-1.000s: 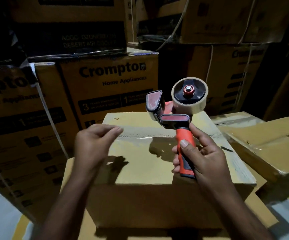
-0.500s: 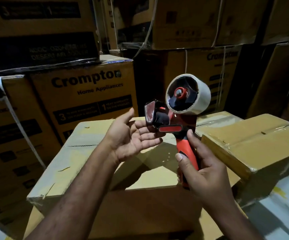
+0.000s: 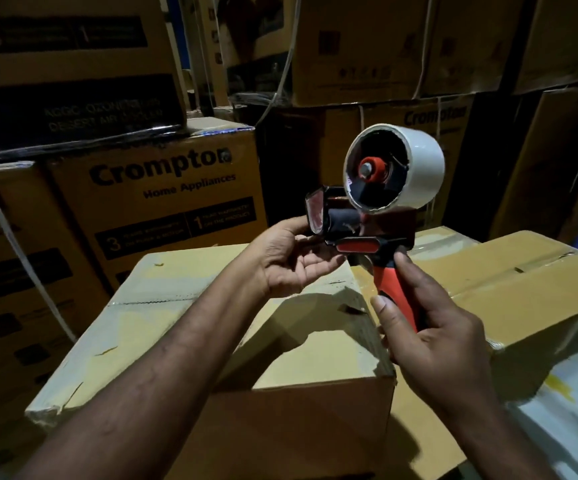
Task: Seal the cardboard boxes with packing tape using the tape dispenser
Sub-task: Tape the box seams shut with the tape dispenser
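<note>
One tape dispenser [image 3: 377, 202]: right fingers [image 3: 419, 285] grasp its handle [image 3: 395, 294], left fingers [image 3: 320, 267] released beneath.

Dim room; light from near the camera catches the top of the cardboard box [image 3: 183, 282] and gleams on the tape roll [image 3: 419, 168]. A hard shadow lies across that box, cartons [image 3: 163, 202] behind sink into dark, and the lower right corner is smeared

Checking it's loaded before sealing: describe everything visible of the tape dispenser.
The tape dispenser is held upright above the cardboard box. Its orange-and-black handle is gripped by the right hand. A pale tape roll sits on a black hub with a red centre. The left hand touches the black front by the red-tinted guard.
</note>
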{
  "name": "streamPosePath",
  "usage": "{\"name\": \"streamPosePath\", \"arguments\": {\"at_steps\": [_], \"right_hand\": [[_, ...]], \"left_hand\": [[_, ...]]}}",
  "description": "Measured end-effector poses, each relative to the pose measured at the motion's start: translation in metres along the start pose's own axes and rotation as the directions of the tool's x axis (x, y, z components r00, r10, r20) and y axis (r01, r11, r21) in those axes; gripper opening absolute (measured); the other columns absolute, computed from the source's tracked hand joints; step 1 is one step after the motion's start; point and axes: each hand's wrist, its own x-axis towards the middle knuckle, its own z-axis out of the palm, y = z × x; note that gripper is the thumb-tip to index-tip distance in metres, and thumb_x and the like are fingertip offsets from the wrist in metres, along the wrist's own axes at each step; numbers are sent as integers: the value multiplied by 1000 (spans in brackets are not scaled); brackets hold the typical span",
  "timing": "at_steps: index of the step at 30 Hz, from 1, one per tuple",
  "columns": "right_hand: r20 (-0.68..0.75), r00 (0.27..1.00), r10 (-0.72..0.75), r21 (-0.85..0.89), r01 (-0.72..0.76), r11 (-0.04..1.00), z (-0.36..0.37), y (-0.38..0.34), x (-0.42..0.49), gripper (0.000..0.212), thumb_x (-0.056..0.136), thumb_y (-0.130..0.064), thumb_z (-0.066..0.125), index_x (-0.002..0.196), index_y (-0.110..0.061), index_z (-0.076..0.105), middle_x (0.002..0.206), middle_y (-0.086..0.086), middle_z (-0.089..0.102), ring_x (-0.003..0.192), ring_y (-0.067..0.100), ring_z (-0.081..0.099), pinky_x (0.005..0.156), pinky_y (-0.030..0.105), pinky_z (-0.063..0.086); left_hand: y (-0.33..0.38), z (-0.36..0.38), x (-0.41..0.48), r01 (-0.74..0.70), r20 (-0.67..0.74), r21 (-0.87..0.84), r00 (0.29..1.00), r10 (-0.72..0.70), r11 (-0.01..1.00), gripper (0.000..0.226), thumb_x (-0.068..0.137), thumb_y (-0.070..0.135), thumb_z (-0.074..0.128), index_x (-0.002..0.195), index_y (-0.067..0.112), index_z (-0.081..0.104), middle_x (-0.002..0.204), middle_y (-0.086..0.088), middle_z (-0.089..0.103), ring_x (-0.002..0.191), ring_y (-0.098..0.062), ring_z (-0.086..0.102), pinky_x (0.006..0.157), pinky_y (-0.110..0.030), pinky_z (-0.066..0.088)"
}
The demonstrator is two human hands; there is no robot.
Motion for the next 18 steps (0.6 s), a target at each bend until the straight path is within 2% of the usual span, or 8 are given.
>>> {"name": "streamPosePath", "arguments": {"at_steps": [3, 5, 8, 10, 13, 15, 16, 18], "right_hand": [[-24, 999, 31, -29, -32, 999, 1, -2, 7, 65, 86, -48, 61, 144, -56, 33, 129, -58, 32, 119, 7, 60, 83, 36, 61], [-39, 999, 38, -63, -40, 997, 2, 0, 11, 65, 86, -52, 62, 145, -53, 33, 127, -57, 34, 110, 18, 66, 77, 41, 62], [-52, 998, 47, -122, -53, 991, 8, 4, 13, 67, 84, -61, 57, 146, -51, 34, 126, -57, 34, 109, 19, 66, 75, 43, 63], [-70, 996, 50, -154, -61, 986, 12, 6, 13, 65, 86, -57, 59, 146, -51, 33, 127, -55, 36, 111, 19, 65, 77, 43, 62], [-119, 990, 73, -191, -95, 977, 15, 11, 15, 61, 92, -48, 62, 148, -43, 38, 123, -29, 52, 100, 16, 68, 72, 37, 63], [-136, 986, 97, -201, -124, 972, 16, 10, 17, 64, 87, -48, 60, 148, -41, 40, 114, -24, 55, 92, 11, 68, 68, 30, 62], [-139, 985, 104, -203, -131, 970, 17, 10, 17, 65, 86, -48, 60, 147, -41, 41, 112, -27, 54, 91, 10, 68, 67, 28, 62], [-146, 983, 115, -209, -145, 967, 19, 9, 18, 65, 85, -47, 61, 147, -42, 41, 110, -32, 51, 92, 10, 68, 69, 27, 62]], "left_hand": [[15, 8, 12, 9, 22, 96, 1000, -11, 995, 17, 97, 9, 59, 101, -7, 61, 85, -23, 73, 69, -29, 75, 69, -38, 62], [22, 12, 20, 19, 28, 145, 999, -23, 989, 13, 99, 5, 54, 100, -6, 62, 82, -20, 73, 67, -26, 75, 64, -35, 64], [26, 11, 35, 44, 43, 224, 998, -55, 974, 16, 100, 5, 49, 100, -1, 64, 84, -17, 73, 75, -25, 75, 67, -34, 64], [29, 7, 45, 68, 75, 206, 994, -85, 976, 24, 101, 13, 44, 103, -1, 63, 91, -21, 74, 82, -30, 75, 72, -40, 64], [34, 2, 64, 114, 107, 184, 985, -135, 976, 59, 101, 50, 46, 119, -4, 60, 97, -25, 73, 84, -36, 75, 72, -46, 64], [37, 1, 74, 146, 138, 223, 974, -180, 964, 80, 91, 67, 57, 126, -4, 57, 98, -24, 72, 83, -34, 74, 75, -47, 63], [38, 1, 78, 153, 150, 254, 969, -195, 955, 77, 87, 65, 64, 123, -4, 58, 96, -21, 72, 80, -31, 75, 75, -46, 62], [37, 2, 84, 151, 154, 315, 966, -208, 937, 50, 90, 47, 70, 106, -1, 63, 86, -17, 73, 69, -24, 74, 70, -37, 61]]}}
